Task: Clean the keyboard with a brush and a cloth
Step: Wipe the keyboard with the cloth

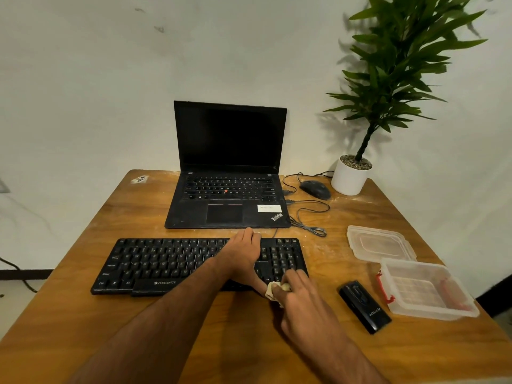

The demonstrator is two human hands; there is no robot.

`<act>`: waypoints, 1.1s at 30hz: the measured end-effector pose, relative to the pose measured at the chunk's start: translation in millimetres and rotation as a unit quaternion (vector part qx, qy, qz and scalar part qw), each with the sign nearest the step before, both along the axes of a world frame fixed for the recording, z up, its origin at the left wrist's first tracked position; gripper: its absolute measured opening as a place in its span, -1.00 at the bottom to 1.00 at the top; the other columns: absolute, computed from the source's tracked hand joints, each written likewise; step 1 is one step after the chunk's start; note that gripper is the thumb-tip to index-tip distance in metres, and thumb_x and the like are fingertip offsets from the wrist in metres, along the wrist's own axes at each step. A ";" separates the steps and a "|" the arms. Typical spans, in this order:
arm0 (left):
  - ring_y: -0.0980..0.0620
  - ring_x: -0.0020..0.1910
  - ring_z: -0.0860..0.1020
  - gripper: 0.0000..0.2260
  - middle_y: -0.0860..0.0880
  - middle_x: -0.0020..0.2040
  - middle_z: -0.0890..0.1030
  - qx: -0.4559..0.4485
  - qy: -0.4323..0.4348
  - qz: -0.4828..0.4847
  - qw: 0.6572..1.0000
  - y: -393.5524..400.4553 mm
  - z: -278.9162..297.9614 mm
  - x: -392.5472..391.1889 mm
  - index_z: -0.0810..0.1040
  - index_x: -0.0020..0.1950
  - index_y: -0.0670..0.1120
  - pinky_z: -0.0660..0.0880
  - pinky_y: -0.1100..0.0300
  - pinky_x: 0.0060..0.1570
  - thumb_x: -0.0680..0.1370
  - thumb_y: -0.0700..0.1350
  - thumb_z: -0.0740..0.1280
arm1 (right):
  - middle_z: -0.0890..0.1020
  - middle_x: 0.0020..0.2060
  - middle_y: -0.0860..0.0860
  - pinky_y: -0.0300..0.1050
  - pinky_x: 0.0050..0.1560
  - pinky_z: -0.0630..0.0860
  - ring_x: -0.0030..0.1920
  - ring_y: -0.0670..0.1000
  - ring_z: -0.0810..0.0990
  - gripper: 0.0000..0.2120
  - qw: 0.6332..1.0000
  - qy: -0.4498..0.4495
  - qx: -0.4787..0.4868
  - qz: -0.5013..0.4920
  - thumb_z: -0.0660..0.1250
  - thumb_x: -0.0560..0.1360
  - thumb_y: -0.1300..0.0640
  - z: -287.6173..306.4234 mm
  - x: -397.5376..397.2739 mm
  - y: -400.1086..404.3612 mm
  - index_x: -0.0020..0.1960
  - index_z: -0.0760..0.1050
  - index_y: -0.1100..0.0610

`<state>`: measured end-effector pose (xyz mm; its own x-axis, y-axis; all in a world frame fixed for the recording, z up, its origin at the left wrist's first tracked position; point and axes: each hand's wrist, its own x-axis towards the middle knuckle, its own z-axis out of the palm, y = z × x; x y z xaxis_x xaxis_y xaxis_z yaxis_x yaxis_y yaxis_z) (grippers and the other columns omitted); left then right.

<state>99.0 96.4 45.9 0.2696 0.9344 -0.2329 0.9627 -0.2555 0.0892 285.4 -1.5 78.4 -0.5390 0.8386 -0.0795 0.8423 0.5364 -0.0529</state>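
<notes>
The black keyboard [194, 266] is lying flat on the wooden table [83, 314], just in front of the open laptop [227, 173]. The person's left hand [243, 253] is resting across its right-centre keys, fingers straight and close together, reaching to the far edge — it looks like it is steadying the board. The right hand [297, 293] is bunching a small pale cloth [275, 291] in curled fingers at the near right corner, beside the number pad.

I would judge the keyboard light and stiff, likely to skid on the smooth wood, so pressing it flat makes sense. The cloth is soft and crumpling — best gripped as a wad. Whether the black case [364, 306] beside the clear tub [426, 289] contains the brush, I cannot tell.
</notes>
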 end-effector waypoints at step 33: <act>-0.07 0.37 0.30 0.19 -0.10 0.41 0.30 -0.030 0.008 -0.003 1.000 1.3 8.3 -2.2 0.20 0.56 -0.15 0.33 -0.03 0.47 0.19 0.54 0.51 | 0.53 0.17 0.09 -0.01 0.21 0.54 0.17 0.07 0.51 -0.77 0.992 0.084 0.027 -0.095 0.37 0.54 0.19 -2.8 8.3 93.2 0.19 0.63 0.13</act>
<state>96.9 97.6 54.1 0.2703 0.9170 -0.2933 0.9628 -0.2555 0.0884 293.6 91.7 75.6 -0.3720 0.9271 0.0458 0.9103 0.3741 -0.1772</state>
